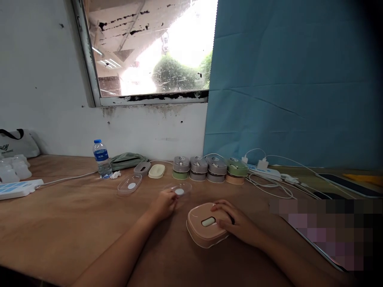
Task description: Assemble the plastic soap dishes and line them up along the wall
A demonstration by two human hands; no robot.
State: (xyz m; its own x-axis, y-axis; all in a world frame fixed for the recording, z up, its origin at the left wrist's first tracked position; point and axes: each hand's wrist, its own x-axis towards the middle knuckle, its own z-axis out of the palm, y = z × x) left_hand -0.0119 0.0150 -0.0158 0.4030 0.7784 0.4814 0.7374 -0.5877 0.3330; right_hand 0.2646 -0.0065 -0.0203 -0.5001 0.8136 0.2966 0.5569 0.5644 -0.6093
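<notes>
My left hand [164, 204] is closed on the near edge of a clear plastic oval cover [186, 187] that bears a white round spot. A peach-coloured rounded box [198, 217] with a pale oval piece set in its top sits in front of me, slightly tilted in view. My right hand [231, 217] grips its right side, fingers spread over the top and edge; the underside of the box is hidden. Another clear oval cover [122, 188] with a white spot lies left of my left hand. Behind it are a grey-mauve lid [145, 166] and a cream lid [156, 171].
Several stacked two-tone boxes [198, 168] line the wall. A water bottle [101, 159] and a green pouch [127, 160] stand back left. White cables [269, 184] and a power strip [265, 171] lie back right; another strip [20, 188] is far left.
</notes>
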